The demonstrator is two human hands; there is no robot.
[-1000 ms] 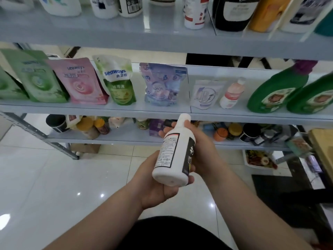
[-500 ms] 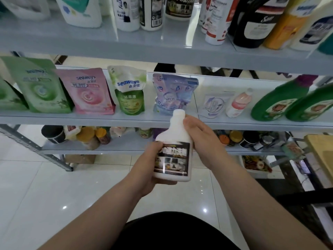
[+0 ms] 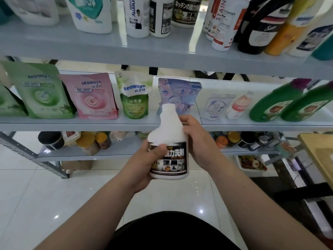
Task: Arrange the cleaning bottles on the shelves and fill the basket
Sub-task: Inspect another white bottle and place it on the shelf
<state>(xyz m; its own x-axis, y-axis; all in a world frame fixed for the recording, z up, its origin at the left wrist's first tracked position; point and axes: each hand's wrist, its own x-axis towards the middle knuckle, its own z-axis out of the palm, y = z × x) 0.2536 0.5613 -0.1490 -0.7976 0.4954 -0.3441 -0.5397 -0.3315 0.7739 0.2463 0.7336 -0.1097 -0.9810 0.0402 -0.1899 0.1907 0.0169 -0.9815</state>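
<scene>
Gripping a white bottle [image 3: 168,141] low round the label with the left hand [image 3: 144,168], thumb across the front; curled about its shoulder with the right hand [image 3: 196,141]. Held upright in mid-air, in front of the middle shelf [image 3: 90,124]. Best to keep the low grip firm, lift straight, and set down on the top shelf [image 3: 72,44] beside the similar-looking bottle [image 3: 185,13], label outward. Since a second ago: turned from tilted, back label showing, to upright and front-facing.

Both hands [image 3: 144,165] [image 3: 195,139] gripping upright white bottle [image 3: 168,139].
</scene>
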